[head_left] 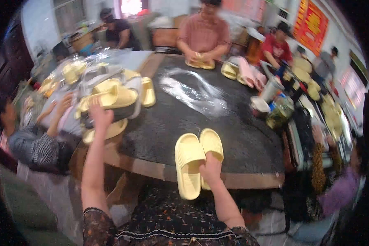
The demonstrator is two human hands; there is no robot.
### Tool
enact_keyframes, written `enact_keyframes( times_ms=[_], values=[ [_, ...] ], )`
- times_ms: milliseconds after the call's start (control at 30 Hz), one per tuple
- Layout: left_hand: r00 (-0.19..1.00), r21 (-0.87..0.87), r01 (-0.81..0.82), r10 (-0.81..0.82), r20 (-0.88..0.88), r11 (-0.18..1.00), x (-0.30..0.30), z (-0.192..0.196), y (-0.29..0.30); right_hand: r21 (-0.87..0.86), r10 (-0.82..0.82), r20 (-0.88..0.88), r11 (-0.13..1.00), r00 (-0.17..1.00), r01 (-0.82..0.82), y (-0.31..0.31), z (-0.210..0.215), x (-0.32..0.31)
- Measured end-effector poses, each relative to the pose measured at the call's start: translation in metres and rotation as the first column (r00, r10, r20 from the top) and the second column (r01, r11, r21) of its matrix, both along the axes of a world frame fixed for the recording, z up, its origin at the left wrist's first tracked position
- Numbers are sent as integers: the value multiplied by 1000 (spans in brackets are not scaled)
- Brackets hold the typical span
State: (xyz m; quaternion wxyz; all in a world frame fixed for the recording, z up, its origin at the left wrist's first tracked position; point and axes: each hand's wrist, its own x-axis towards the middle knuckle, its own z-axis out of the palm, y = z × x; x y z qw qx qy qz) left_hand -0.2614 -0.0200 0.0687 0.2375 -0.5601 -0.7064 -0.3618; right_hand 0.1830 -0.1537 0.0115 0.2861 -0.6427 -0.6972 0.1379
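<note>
A pair of yellow slippers [190, 151] is in my right hand [211, 169], raised over the table's near edge with the toes pointing away from me. My fingers go into the right slipper's strap opening and the thumb side presses against the left slipper. On the left, my left hand [100, 115] reaches out to a pile of slippers and grips a yellow slipper [117, 96] near its end. Grey slippers [101, 71] lie in the same pile, and another yellow slipper [148, 92] stands beside it. Motion blurs the left fingertips somewhat.
A clear plastic bag [197, 94] lies on the dark table [250, 139]. Across it, a person in pink [203, 33] handles yellow slippers. Pink slippers [246, 71] and a plastic jar [281, 112] stand at the right. Other people work on both sides, one close beside the pile.
</note>
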Motion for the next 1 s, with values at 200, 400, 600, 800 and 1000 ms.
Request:
enact_keyframes(
  times_ms=[200,400,600,800,1000],
  values=[
    [998,-522,34,0,66,852,-44,25,29,-108,-391,140,907,910,407,-1,27,118],
    [963,-522,269,-221,153,809,-40,53,35,-6,-601,307,774,738,633,12,24,248],
    [930,-443,325,-196,312,836,-42,43,58,60,-628,189,775,755,629,10,-16,277],
    [958,-491,223,-96,271,842,-37,36,56,282,-600,46,775,798,566,-17,-6,182],
    [996,-428,87,-63,70,900,-9,33,58,404,-407,-115,815,906,416,-24,-17,154]
  ],
)
